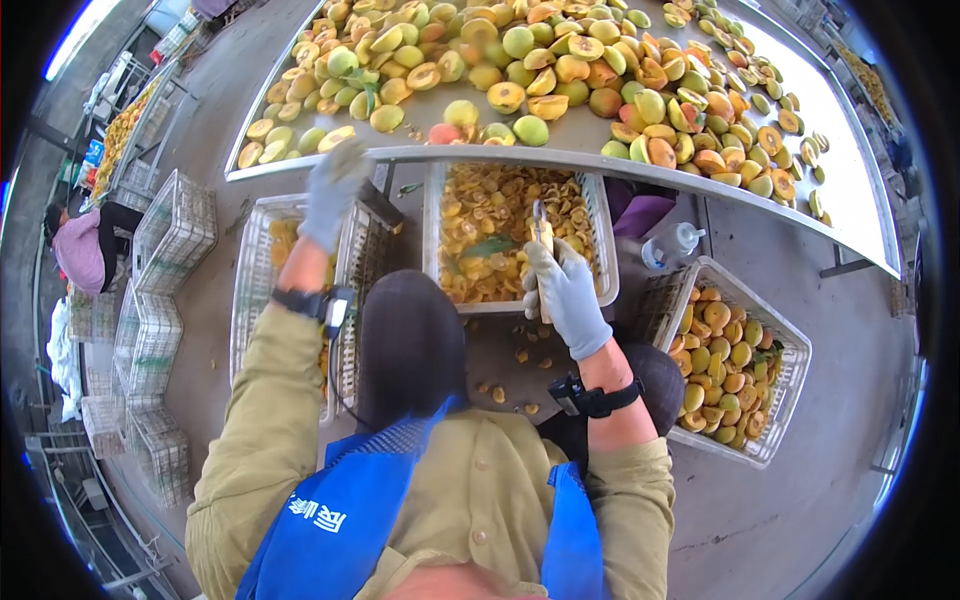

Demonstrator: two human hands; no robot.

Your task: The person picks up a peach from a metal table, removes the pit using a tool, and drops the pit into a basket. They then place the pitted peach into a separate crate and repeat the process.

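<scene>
My left hand (338,195), in a pale glove and smeared by motion, is at the front left edge of the metal table (420,153). A halved peach (336,138) lies on the table by its fingertips. Whether that hand holds anything does not show. My gloved right hand (568,300) is closed around a slim pitting tool (543,232) with a pale handle and a metal tip pointing up. Beneath that tool is a white crate (470,307) full of yellow-brown fruit scraps (480,215) and a green leaf.
Many peaches (470,50), whole and halved, cover much of the tabletop. A crate of halved peaches (790,400) stands at right, near a clear plastic bottle (660,250). Another crate (248,260) is at left. Stacked crates (150,330) and a crouching person (85,250) are farther left.
</scene>
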